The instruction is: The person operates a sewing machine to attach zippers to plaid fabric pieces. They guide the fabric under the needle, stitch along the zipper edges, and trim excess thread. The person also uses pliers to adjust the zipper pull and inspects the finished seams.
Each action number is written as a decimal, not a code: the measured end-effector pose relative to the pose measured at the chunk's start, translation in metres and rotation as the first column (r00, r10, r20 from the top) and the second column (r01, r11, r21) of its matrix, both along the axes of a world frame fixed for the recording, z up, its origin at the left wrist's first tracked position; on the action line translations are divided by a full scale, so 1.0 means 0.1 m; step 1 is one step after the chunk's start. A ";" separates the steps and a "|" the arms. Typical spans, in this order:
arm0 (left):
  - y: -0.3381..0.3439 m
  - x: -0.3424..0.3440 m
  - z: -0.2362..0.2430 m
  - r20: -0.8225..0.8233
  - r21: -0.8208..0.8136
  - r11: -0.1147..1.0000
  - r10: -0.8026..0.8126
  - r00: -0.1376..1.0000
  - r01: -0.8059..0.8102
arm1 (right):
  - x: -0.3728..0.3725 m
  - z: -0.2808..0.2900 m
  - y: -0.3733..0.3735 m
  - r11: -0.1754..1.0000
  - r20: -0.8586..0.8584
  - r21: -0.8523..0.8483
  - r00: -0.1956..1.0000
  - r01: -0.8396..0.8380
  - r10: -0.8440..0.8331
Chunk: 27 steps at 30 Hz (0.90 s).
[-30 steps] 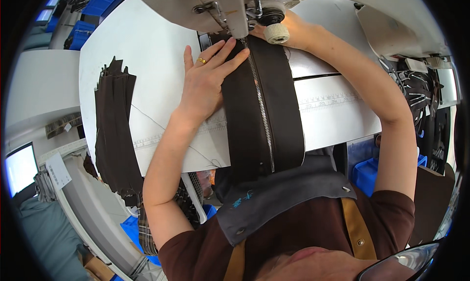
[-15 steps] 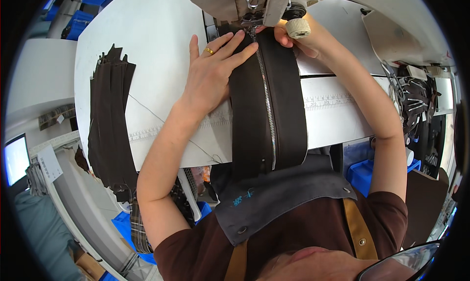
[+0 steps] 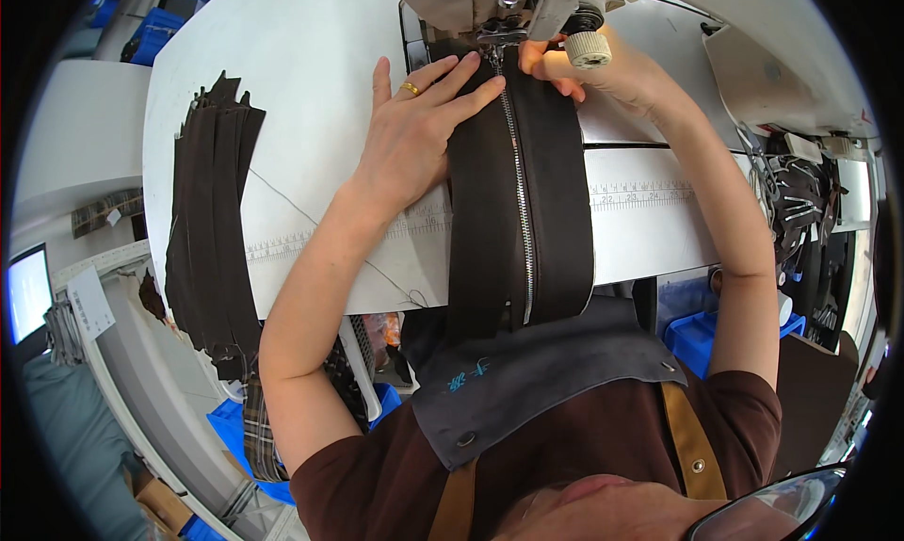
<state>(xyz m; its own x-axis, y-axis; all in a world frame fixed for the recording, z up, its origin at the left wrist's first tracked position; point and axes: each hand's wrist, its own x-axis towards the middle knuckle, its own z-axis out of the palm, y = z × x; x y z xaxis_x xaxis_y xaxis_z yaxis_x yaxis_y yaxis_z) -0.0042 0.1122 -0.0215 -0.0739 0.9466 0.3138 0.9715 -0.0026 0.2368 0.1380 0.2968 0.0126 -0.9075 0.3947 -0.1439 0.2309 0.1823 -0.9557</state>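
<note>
Running from under the sewing machine [image 3: 452, 0] toward the person's body, the dark brown fabric panel [image 3: 557, 221] has its long axis nearly straight fore and aft, the near end slightly to the right. It lies on the white surface [image 3: 311, 145], its near end reaching past the front edge to the grey apron [image 3: 541, 367]. Smooth and matte, it carries a silver-toothed zipper [image 3: 520, 183] lengthwise down its middle. The hands are apart: the left hand [image 3: 414, 127] lies spread (a gold ring [image 3: 410, 88] on one finger), fingertips on the panel left of the zipper; the right hand [image 3: 603, 75] bends its fingers at the far right part, but whether they pinch cannot be told. White surface shows between the left forearm and the stacked dark strips [image 3: 212, 221], and right of the panel.
</note>
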 end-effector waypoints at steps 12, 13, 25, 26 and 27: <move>0.00 0.00 0.01 0.008 -0.001 1.000 0.002 1.000 -0.002 | 0.03 -0.08 -0.04 0.902 -0.149 0.432 0.988 0.027 0.042; 0.00 0.00 0.01 0.011 0.000 1.000 0.000 1.000 0.000 | 0.02 -0.14 -0.03 0.872 -0.175 0.489 0.979 -0.001 0.100; 0.01 0.00 -0.01 -0.011 0.011 1.000 0.002 1.000 -0.002 | -0.02 -0.12 0.03 0.915 -0.116 -0.402 0.989 0.035 -0.089; 0.01 0.00 -0.01 -0.015 0.012 1.000 0.004 1.000 -0.003 | -0.03 -0.11 0.00 0.889 -0.159 -0.457 0.979 0.041 -0.127; 0.01 0.01 -0.01 -0.014 0.014 1.000 0.005 1.000 -0.005 | -0.05 -0.08 -0.02 0.969 -0.110 -0.237 0.989 0.076 -0.104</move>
